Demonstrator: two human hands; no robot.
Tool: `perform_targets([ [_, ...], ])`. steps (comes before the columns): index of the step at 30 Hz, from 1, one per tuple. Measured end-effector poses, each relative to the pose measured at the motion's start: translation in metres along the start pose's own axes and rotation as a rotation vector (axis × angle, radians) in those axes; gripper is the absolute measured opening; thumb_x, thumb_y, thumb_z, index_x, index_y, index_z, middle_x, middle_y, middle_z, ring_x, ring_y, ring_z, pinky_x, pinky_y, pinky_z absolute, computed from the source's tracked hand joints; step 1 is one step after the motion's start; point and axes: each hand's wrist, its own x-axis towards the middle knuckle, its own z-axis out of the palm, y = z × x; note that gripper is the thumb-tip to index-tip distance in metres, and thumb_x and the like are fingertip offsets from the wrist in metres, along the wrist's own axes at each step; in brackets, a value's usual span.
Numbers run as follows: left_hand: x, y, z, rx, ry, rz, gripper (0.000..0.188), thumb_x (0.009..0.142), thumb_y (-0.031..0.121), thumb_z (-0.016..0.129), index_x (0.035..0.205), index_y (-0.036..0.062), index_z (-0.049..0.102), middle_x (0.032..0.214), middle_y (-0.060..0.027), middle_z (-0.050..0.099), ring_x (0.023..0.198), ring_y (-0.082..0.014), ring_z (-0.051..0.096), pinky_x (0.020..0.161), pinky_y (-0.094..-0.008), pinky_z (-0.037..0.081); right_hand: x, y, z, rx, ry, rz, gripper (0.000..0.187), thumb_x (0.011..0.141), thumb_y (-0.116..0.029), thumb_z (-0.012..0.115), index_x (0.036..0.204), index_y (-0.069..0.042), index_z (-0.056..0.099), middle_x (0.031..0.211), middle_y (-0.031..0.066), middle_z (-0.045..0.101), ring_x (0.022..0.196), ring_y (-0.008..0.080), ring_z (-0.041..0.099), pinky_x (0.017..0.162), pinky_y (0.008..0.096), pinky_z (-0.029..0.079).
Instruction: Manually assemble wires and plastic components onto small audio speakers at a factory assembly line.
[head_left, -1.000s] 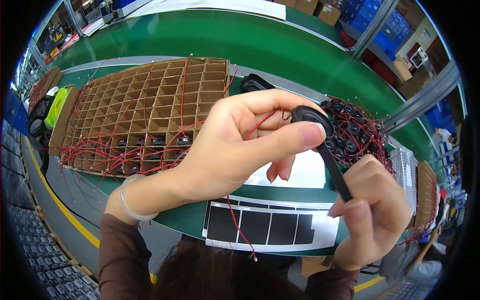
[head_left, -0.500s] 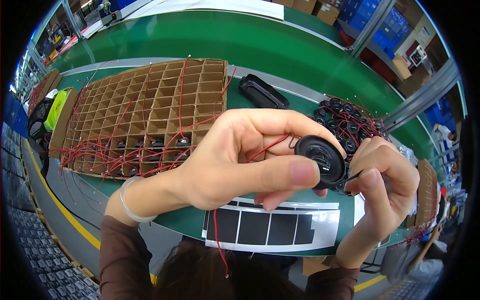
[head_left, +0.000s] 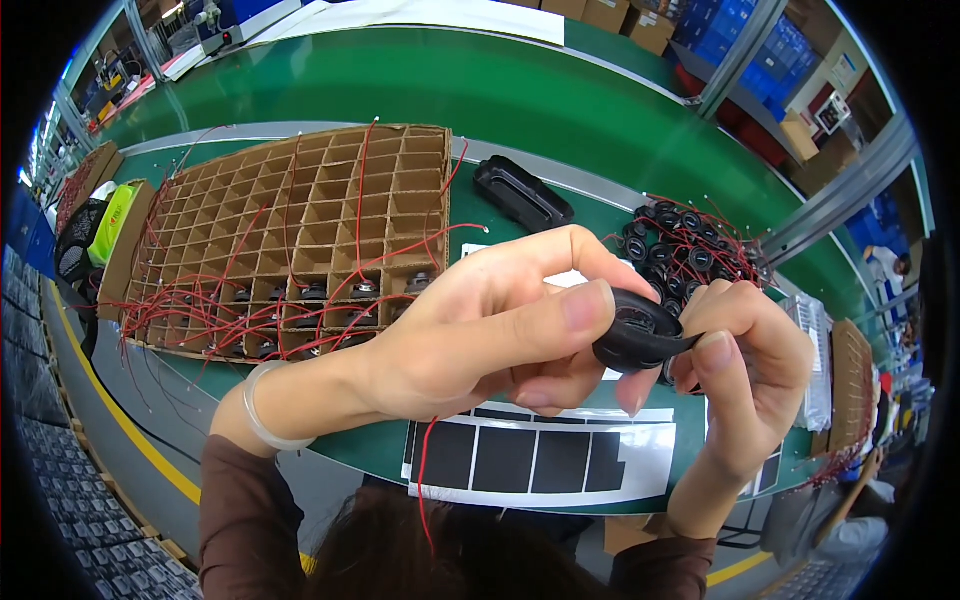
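While the left hand [head_left: 500, 335] pinches 1 round black speaker [head_left: 638, 320] above the green workbench [head_left: 365, 435], right hand [head_left: 745, 355] pinching its black strip [head_left: 680, 347], uneven pull could stretch or crook the strip

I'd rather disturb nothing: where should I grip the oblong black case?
Probably grip the black case across its middle, by both long sides, from above: it is long and narrow, with nothing over it; the left hand is on its near side, the heap of speakers to its right.
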Motion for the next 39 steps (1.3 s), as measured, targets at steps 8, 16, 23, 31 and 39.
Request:
perform_targets([
  [8,0.001,0.0,0.001,-0.018,-0.034,-0.046,0.054,0.079,0.045,0.042,0.103,-0.0026,0.034,0.073,-0.0141,0.051,0.043,-0.0054,0.034,0.04,-0.0186,0.028,-0.001,0.0,0.001,0.009,-0.033,0.014,0.009,0.061,-0.003,0.061,0.058,-0.001,0.053,0.053,0.0009,0.049,0.047,0.0049,0.041,0.042,0.0173,0.029],
  [16,0.005,-0.011,0.0,0.384,0.21,0.252,0.049,0.085,0.037,0.033,0.104,-0.0065,0.046,0.078,-0.0062,0.05,0.068,-0.0094,0.045,0.06,-0.0201,0.036,-0.002,-0.002,0.006,0.064,0.022,0.054,0.009,0.064,-0.002,0.06,0.06,0.001,0.052,0.054,0.0011,0.049,0.05,0.0053,0.042,0.046,0.0166,0.031],
  [23,0.0,0.001,0.001,0.471,0.131,0.177,0.044,0.087,0.029,0.028,0.108,-0.0058,0.044,0.09,-0.0053,0.051,0.07,-0.0075,0.044,0.065,-0.0199,0.036,-0.001,0.002,0.01,-0.043,0.072,-0.006,0.008,0.064,0.0,0.06,0.063,0.001,0.053,0.056,0.0036,0.05,0.05,0.0084,0.045,0.044,0.0192,0.034],
  [31,-0.003,0.004,0.004,0.356,0.171,0.155,0.036,0.079,0.014,0.047,0.109,-0.0042,0.041,0.09,-0.007,0.052,0.062,-0.0035,0.043,0.053,-0.0138,0.035,-0.001,0.003,0.013,-0.326,0.051,-0.287,0.011,0.061,0.001,0.062,0.067,0.0,0.054,0.057,0.0073,0.05,0.047,0.015,0.047,0.042,0.021,0.035],
  [39,0.007,-0.002,-0.005,0.376,0.254,0.344,0.037,0.076,0.015,0.049,0.106,-0.0067,0.043,0.085,-0.0083,0.053,0.059,-0.0035,0.042,0.05,-0.0148,0.035,-0.009,-0.008,0.019,-0.466,0.013,-0.252,0.01,0.059,0.004,0.059,0.066,0.0,0.052,0.056,0.0077,0.049,0.045,0.0187,0.046,0.042,0.0249,0.036],
])
